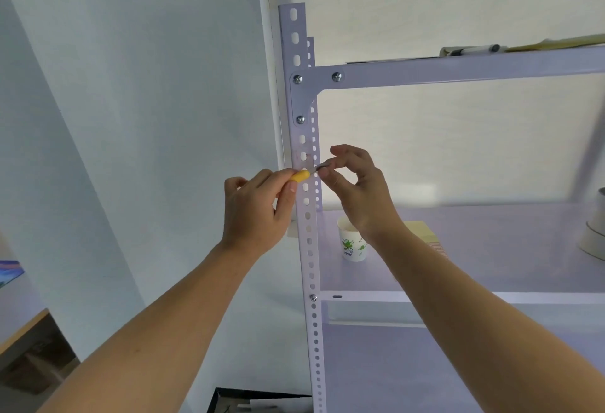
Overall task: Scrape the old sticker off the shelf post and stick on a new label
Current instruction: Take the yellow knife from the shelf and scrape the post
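Observation:
A white perforated shelf post (pixel 309 242) stands upright in the middle of the view. Faint pinkish sticker residue (pixel 302 157) marks its front face just below the corner bracket. My left hand (pixel 258 213) grips a scraper with a yellow handle (pixel 300 176), held in front of the post and pointing right. My right hand (pixel 357 190) pinches the scraper's small metal blade tip (pixel 322 167) between thumb and forefinger, just right of the post. Whether a bit of sticker sits on the blade is too small to tell.
A paper cup with green print (pixel 353 244) and a yellow pad (pixel 422 232) sit on the middle shelf (pixel 491 249). A marker pen (pixel 471 50) lies on the top shelf. White rolls (pixel 594 239) stand at the far right. A dark box (pixel 258 401) is below.

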